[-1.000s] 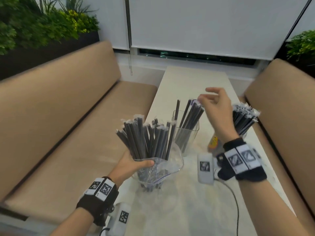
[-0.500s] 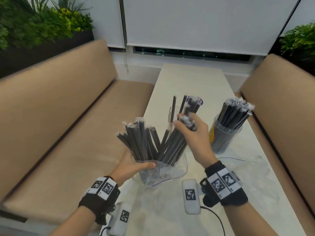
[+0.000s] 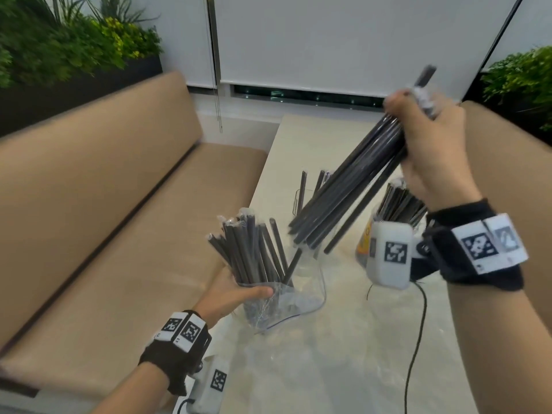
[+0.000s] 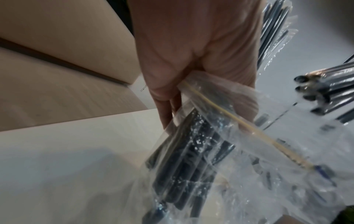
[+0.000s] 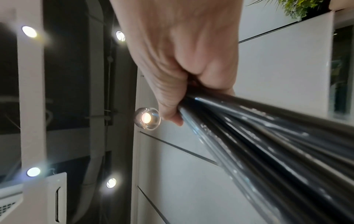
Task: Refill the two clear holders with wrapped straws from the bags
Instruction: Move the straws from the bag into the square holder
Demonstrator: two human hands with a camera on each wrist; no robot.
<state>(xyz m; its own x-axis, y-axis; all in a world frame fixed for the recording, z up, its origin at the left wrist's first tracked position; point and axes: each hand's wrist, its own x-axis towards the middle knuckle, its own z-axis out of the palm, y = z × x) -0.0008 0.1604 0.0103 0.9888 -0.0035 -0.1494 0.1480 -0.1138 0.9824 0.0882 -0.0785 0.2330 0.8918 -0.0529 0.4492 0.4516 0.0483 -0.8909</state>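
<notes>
My right hand (image 3: 430, 144) grips a slanted bundle of black, clear-wrapped straws (image 3: 346, 189) raised above the tabletop (image 3: 343, 354). My left hand's fingers (image 4: 166, 112) pinch the clear bag (image 3: 286, 303), straws fanning from it.

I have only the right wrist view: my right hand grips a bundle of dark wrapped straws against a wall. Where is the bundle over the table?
Observer: In the head view the right hand holds the bundle raised and tilted, with its lower ends just above the mouth of the clear bag.
Operator: And my left hand?
Observer: The left hand grips that bag upright on the table, with more straws inside.
Operator: Where are the holders?
Observer: A nearly empty holder stands just behind the bundle. A fuller holder stands to its right.
</notes>
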